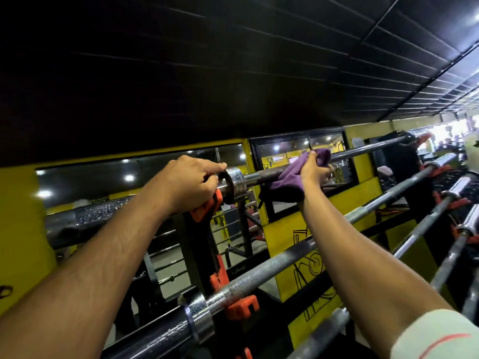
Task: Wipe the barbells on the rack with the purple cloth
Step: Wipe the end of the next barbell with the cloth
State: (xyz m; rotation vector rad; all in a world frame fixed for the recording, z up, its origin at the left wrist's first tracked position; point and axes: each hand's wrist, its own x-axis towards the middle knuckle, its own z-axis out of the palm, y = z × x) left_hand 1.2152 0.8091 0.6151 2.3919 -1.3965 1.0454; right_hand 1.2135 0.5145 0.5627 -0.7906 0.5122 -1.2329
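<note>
The top barbell [368,149] lies across the rack at head height, its chrome collar [237,183] near the middle of the view. My left hand [191,182] grips the sleeve just left of that collar. My right hand [312,169] holds the purple cloth [291,174] wrapped over the knurled shaft right of the collar. A second barbell [272,270] rests lower and nearer, with a third one [321,332] at the bottom edge.
The black rack upright with orange cradles [220,278] stands below my left hand. More bar ends [458,185] sit in orange holders at the right. Behind is a yellow wall [363,198] with dark windows, and a black ceiling hangs overhead.
</note>
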